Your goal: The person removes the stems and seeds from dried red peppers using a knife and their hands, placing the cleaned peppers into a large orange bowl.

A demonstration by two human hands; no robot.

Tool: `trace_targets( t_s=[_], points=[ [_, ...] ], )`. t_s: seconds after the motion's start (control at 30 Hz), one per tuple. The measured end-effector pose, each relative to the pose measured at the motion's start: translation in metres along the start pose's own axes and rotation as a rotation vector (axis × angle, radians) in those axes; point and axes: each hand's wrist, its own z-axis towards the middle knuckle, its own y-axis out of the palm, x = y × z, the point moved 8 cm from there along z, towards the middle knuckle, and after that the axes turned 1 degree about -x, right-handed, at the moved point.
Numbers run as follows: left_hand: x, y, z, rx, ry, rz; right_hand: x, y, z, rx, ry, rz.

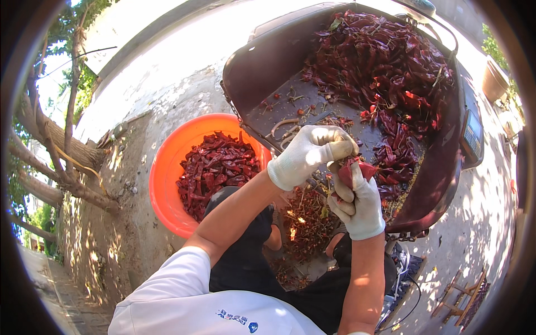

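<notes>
My right hand (356, 197), in a pale knit work glove, grips a dried red chili pepper (358, 172). At the pepper's upper end, the gloved thumb and forefinger of my left hand (318, 150) pinch together; the exact spot they hold is partly hidden. Both hands are above the near edge of a dark metal cargo bed (268, 69). Inside it lie a large heap of dried chilies (377, 63) and a smaller pile (395, 163). Scissors with tan handles (284, 125) rest near that edge. To the left, an orange plastic basin (165, 176) holds chili pieces (217, 171).
Stems and chili scraps (310, 222) cover the ground between my feet. Loose seeds (408, 188) lie in the bed. A chain (229, 102) hangs at its left corner. A keypad unit (473, 134) stands at right. Tree trunks (75, 142) rise left; a wooden stool (462, 297) is lower right.
</notes>
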Motion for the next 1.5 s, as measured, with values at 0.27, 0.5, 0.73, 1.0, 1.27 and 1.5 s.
trace_targets(
  t_s=[0.27,0.5,0.73,1.0,1.27,1.5],
  points=[
    [-0.001,-0.006,-0.002,-0.069,0.060,0.371,-0.014,-0.009,-0.001,0.130,0.044,-0.506],
    [-0.008,0.001,-0.004,0.124,0.329,0.833,-0.011,-0.006,0.009,0.367,-0.422,-1.669],
    [0.012,-0.053,0.000,0.354,0.051,0.093,-0.021,-0.007,0.009,0.222,-0.377,-0.587],
    [0.013,-0.023,-0.004,0.043,0.002,0.247,-0.030,-0.008,0.004,0.270,-0.491,-0.579],
    [0.010,-0.019,-0.010,0.003,-0.096,0.033,-0.033,-0.012,0.005,0.261,-0.480,-0.569],
    [0.004,-0.015,-0.012,-0.041,-0.025,0.058,-0.033,-0.008,0.005,0.226,-0.482,-0.568]
  ],
)
